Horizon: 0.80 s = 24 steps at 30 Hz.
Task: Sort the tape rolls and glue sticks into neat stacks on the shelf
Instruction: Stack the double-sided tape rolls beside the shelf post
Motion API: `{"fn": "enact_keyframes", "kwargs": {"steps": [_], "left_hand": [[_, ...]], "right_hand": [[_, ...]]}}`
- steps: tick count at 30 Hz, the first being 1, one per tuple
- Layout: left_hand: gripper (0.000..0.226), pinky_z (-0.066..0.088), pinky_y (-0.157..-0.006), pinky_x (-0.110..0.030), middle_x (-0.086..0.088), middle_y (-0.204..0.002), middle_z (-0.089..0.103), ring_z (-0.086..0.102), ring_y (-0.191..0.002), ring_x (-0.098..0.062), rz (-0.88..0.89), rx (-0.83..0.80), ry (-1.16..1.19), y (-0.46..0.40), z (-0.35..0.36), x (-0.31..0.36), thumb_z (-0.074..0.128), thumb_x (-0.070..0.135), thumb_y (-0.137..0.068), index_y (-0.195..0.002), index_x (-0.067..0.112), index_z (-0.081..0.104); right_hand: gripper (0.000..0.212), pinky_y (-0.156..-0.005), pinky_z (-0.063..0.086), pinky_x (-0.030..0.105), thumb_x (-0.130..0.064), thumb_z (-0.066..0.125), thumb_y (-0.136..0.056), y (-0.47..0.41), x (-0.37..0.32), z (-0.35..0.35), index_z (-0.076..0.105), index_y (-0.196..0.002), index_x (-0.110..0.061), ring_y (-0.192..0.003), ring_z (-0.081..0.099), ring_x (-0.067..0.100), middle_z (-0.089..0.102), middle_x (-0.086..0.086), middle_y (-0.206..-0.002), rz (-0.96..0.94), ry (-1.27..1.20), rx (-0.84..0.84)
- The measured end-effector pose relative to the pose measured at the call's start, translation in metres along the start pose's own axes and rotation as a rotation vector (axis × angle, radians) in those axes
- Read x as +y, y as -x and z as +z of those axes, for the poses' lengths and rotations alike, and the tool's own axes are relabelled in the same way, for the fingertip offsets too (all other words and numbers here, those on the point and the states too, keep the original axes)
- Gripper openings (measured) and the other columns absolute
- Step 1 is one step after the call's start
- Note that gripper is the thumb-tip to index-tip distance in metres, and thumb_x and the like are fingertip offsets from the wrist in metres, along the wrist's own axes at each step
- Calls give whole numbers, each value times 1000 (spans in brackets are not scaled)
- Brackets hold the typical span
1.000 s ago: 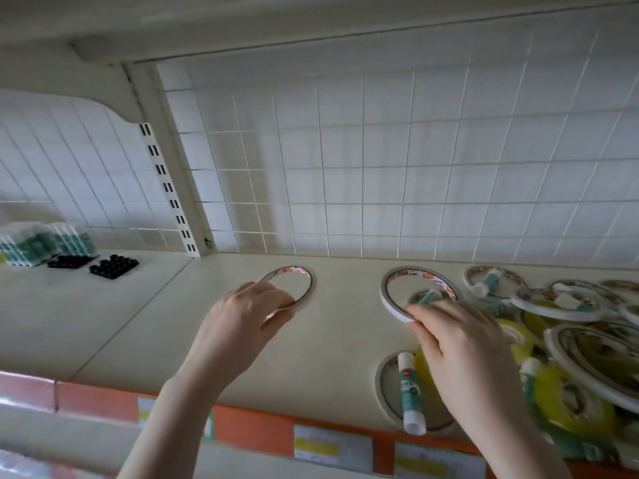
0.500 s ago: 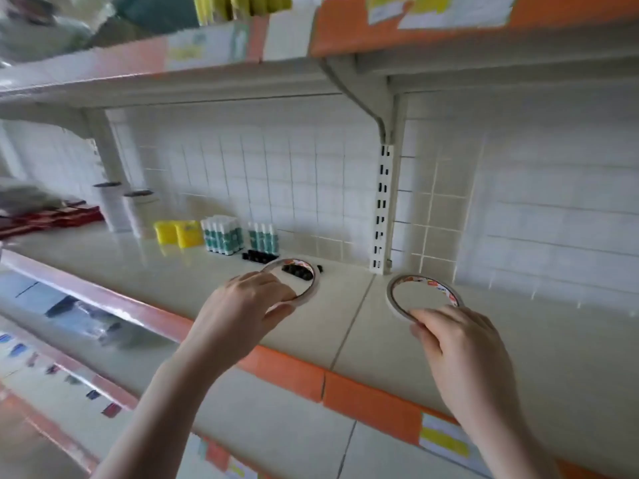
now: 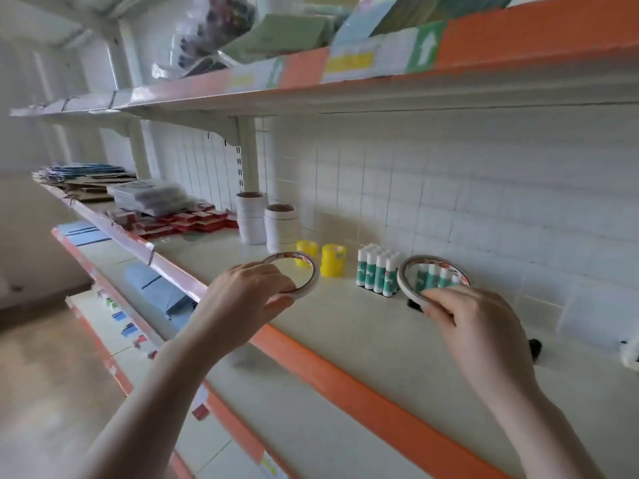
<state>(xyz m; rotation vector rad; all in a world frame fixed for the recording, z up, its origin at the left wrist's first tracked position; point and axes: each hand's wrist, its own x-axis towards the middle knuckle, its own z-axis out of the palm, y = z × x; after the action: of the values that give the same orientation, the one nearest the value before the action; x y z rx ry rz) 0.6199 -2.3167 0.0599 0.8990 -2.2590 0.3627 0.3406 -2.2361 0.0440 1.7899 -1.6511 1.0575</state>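
Here, two thin tape rolls are held above the cream shelf (image 3: 345,340), one in each hand. The left tape roll (image 3: 304,267) is gripped at its near rim by the left hand (image 3: 242,299), whose fingers (image 3: 273,274) are curled over the top of the ring while the thumb is tucked beneath it. The ring is tilted, its open face turned towards the camera. The right tape roll (image 3: 406,285) is pinched at its lower near edge by the right hand (image 3: 477,326); the fingertips (image 3: 435,299) are drawn closely together on the rim. Whether either ring touches the shelf surface cannot be told.

Through and beside the right ring, a block of upright glue sticks (image 3: 377,271) with white caps and green labels is seen standing near the tiled back wall (image 3: 484,209). Just to its left, two yellow tape rolls (image 3: 332,259) are set side by side. Behind these, two white tape stacks (image 3: 266,223) are stood close to the wall. Further left along the shelf, red packets (image 3: 186,221) are laid flat.
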Motion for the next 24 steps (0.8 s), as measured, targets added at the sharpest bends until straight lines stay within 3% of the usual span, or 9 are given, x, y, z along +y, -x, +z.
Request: {"fn": "enact_keyframes", "kwargs": {"steps": [3,5,8,11,15,19,24], "left_hand": [[30,53,-52,-33,6,-70,65,64,-66,-18,9,22,-52,-11,8,-58,48,42,-78,-79,22,70],[21,50,-50,-31,7,-70,64,64,-66,-19,-13,8,-74,-23,13,-98,57,38,-77,-80,23,71],[7,50,-51,-32,6,-71,63,63,-66,-20,-30,-18,-74,-44,19,-157,72,26,-76,-82,22,71],[9,52,-55,-34,5,-75,65,63,-67,-21,-14,-10,-23,-63,25,-207,69,27,-78,-83,20,70],[9,52,-58,-39,4,-79,67,63,-71,-23,-31,-4,5,-81,39,-266,73,24,-79,-86,20,71],[9,51,-53,-38,2,-76,66,62,-66,-25,52,10,38,-99,55,-320,77,19,-75,-81,18,70],[9,46,-53,-32,4,-71,63,60,-67,-23,117,-10,79,-123,75,-377,77,18,-75,-79,19,68]], "right_hand": [[17,-54,44,31,-24,61,-80,-36,-22,50,70,-70,-14,-58,59,30,64,5,-62,-14,-13,20],[14,-55,45,32,-22,67,-83,-61,-34,82,70,-70,-15,-60,61,31,66,6,-65,-3,-29,-10],[20,-51,41,29,-30,60,-80,-101,-56,121,68,-67,-18,-57,59,30,63,2,-59,-2,-52,-14],[29,-50,41,31,-37,56,-82,-138,-79,157,68,-66,-16,-58,57,32,61,4,-57,9,-44,-37],[8,-59,41,34,-24,68,-83,-181,-107,203,73,-80,-18,-72,59,31,66,6,-72,41,-94,-161],[23,-68,46,37,-37,59,-87,-220,-125,252,74,-89,-18,-81,60,30,69,8,-83,117,-81,-203],[11,-71,48,35,-25,65,-86,-250,-136,304,74,-90,-20,-85,62,26,71,4,-88,241,-78,-256]]}}
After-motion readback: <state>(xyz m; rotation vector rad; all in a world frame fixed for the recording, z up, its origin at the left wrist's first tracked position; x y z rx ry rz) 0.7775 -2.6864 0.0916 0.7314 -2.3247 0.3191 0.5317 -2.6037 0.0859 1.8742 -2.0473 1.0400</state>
